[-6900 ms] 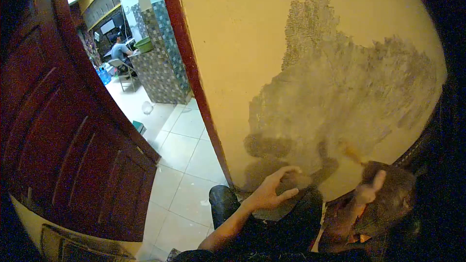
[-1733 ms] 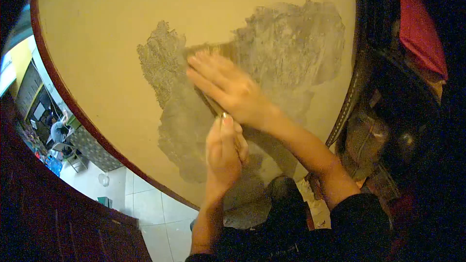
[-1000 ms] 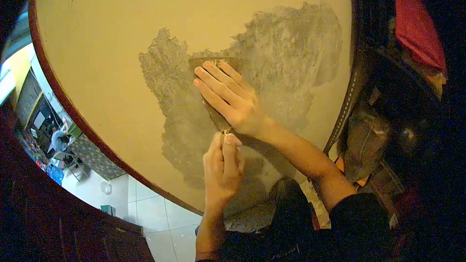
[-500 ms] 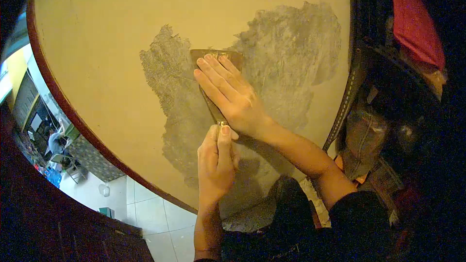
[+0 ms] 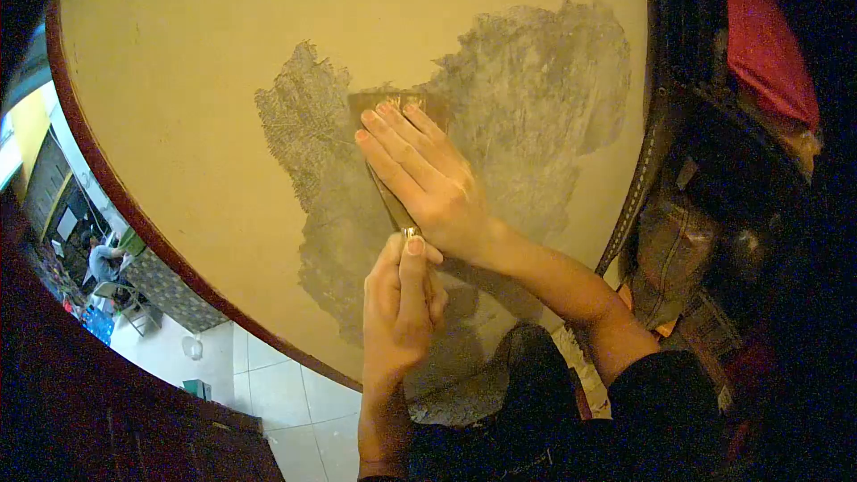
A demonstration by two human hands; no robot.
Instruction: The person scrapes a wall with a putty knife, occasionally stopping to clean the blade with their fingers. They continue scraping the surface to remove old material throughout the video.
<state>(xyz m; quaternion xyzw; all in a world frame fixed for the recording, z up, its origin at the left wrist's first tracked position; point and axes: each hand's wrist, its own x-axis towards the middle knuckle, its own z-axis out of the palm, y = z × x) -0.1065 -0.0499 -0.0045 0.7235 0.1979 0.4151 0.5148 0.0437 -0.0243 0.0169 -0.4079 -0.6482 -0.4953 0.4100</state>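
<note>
A putty knife (image 5: pixel 361 103) with a wide flat blade lies against the yellow wall (image 5: pixel 205 161), over a rough grey patch (image 5: pixel 544 80). Its handle end is in my left hand (image 5: pixel 402 295), fingers wrapped round it and thumb on top. My right hand (image 5: pixel 428 174) lies flat on the blade, fingers stretched out and pointing up and left. The fingertips reach close to the blade's top edge. Most of the blade's middle is hidden beneath my right hand. The grey patch spreads on both sides of the blade.
A dark red trim (image 5: pixel 134 223) edges the wall on the left. Beyond it, a person (image 5: pixel 104 261) is near a chair on a tiled floor (image 5: pixel 281 393). Dark bags (image 5: pixel 674 259) and a red cloth (image 5: pixel 768 54) hang at the right.
Both hands and the putty knife stay almost in the same place. The view has shifted very slightly.
</note>
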